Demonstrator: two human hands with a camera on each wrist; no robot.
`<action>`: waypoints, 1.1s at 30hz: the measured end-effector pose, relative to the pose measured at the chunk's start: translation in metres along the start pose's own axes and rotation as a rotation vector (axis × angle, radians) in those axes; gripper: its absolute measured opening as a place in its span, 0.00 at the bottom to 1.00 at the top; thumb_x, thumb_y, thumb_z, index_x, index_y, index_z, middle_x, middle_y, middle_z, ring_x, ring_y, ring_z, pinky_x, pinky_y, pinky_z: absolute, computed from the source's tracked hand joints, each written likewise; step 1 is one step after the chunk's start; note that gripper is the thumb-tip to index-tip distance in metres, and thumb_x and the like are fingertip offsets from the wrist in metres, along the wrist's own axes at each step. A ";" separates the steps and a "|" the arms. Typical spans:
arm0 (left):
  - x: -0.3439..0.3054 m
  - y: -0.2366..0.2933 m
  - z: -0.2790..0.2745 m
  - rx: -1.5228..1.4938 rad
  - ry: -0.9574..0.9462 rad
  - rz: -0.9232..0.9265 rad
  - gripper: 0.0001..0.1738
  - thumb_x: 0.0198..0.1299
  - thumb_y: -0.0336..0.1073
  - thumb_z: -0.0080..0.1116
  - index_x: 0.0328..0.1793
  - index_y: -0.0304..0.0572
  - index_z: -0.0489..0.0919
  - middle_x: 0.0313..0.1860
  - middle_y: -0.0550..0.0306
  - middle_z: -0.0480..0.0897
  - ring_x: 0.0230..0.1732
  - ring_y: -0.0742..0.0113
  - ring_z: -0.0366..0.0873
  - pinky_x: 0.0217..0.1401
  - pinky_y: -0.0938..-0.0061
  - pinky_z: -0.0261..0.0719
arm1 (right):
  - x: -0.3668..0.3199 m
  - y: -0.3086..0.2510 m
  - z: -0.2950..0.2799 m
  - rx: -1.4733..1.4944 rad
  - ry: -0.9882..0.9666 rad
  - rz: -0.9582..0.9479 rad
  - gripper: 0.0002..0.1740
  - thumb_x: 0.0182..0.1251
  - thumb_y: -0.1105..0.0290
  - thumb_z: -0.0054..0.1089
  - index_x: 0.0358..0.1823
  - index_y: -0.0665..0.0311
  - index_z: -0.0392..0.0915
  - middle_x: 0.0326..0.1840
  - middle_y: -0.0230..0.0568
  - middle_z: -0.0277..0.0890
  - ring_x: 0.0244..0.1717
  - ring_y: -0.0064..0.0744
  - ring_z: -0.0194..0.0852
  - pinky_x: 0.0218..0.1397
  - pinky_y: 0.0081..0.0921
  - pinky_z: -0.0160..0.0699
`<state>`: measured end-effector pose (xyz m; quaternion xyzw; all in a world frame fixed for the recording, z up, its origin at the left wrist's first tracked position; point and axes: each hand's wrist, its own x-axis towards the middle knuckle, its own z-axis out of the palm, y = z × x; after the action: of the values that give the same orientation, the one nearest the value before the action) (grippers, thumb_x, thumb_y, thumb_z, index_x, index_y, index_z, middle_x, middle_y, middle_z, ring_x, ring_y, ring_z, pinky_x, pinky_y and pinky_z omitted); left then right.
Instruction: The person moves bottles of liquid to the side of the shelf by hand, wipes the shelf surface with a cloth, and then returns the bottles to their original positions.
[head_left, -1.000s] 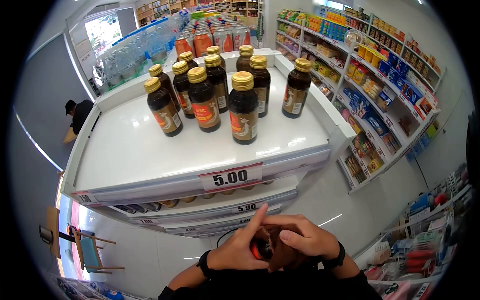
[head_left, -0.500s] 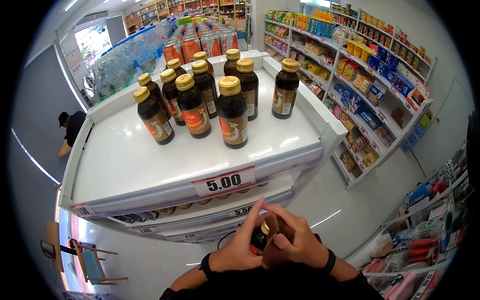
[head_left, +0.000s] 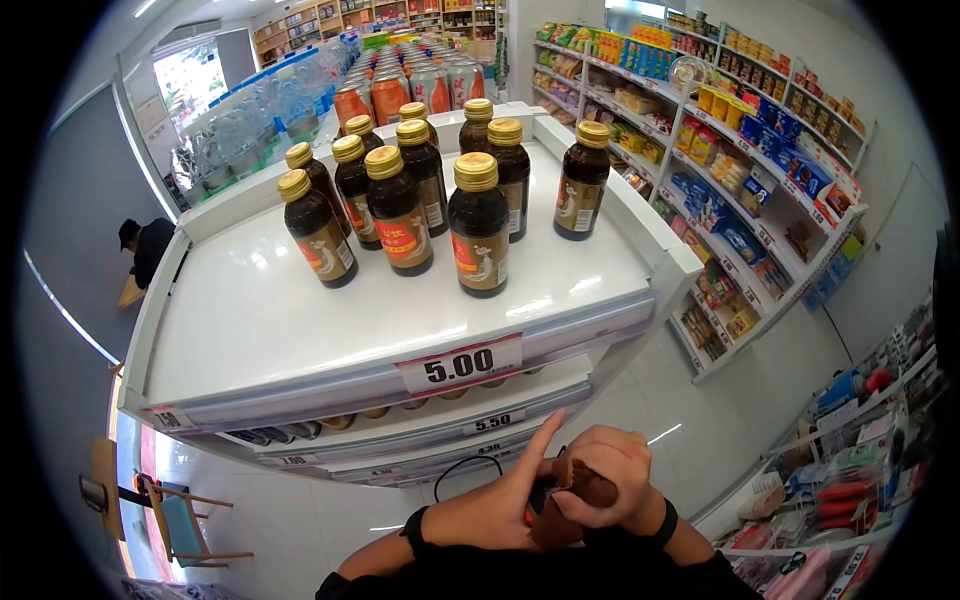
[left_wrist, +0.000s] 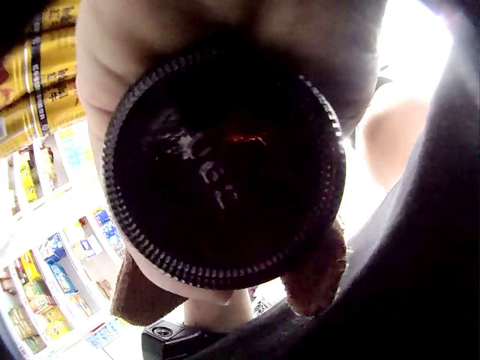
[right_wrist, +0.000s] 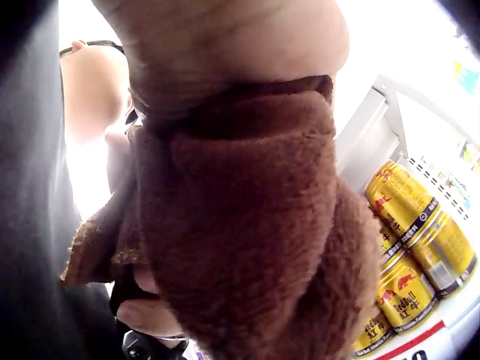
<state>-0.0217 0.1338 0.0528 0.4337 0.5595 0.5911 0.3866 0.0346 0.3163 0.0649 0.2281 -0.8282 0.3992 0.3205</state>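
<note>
My left hand grips a dark glass bottle low in front of my body, its index finger stretched out straight. In the left wrist view the ridged round base of the bottle faces the camera. A brown plush cloth is bunched over the bottle's upper end, and my right hand curls round it. The right wrist view is mostly filled by the cloth, which hides the cap. Similar brown bottles with gold caps, such as one bottle, stand on the white shelf top ahead.
A 5.00 price tag marks the shelf's front edge, with lower tiers beneath. Drink cans and water bottles stand behind. Snack shelves line the right; a chair stands lower left. A person is at far left.
Half a second ago the bottle's gold cap showed between my hands; now the cloth covers it. My right hand's fingers have closed more tightly round the cloth, and both hands have shifted slightly right.
</note>
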 end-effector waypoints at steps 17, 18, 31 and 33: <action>-0.001 0.001 -0.001 0.387 0.134 0.258 0.47 0.39 0.52 0.82 0.63 0.36 0.72 0.49 0.46 0.82 0.47 0.52 0.84 0.51 0.68 0.81 | -0.003 -0.012 -0.027 0.298 0.212 0.084 0.14 0.54 0.66 0.64 0.28 0.72 0.78 0.26 0.45 0.77 0.26 0.40 0.78 0.31 0.30 0.78; -0.002 0.001 -0.003 0.412 0.133 0.250 0.48 0.38 0.52 0.82 0.63 0.36 0.72 0.48 0.47 0.82 0.47 0.53 0.84 0.50 0.68 0.81 | -0.003 -0.013 -0.031 0.382 0.088 0.160 0.13 0.55 0.66 0.62 0.29 0.74 0.78 0.27 0.45 0.77 0.27 0.39 0.77 0.32 0.29 0.76; -0.024 -0.006 -0.002 0.124 0.213 0.053 0.44 0.43 0.61 0.77 0.58 0.34 0.78 0.45 0.51 0.84 0.44 0.61 0.82 0.49 0.70 0.77 | 0.020 0.001 -0.024 0.696 -0.313 0.324 0.14 0.62 0.67 0.59 0.38 0.74 0.78 0.32 0.45 0.74 0.33 0.35 0.72 0.38 0.30 0.70; -0.034 -0.003 0.001 0.100 0.272 0.033 0.43 0.43 0.59 0.77 0.58 0.33 0.78 0.46 0.49 0.84 0.44 0.61 0.83 0.49 0.70 0.78 | 0.021 0.001 -0.020 0.896 -0.261 0.514 0.15 0.65 0.65 0.59 0.40 0.74 0.77 0.33 0.44 0.75 0.35 0.33 0.73 0.41 0.28 0.72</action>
<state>-0.0093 0.1020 0.0471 0.3774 0.6283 0.6222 0.2751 0.0266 0.3301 0.0890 0.1802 -0.6387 0.7477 -0.0223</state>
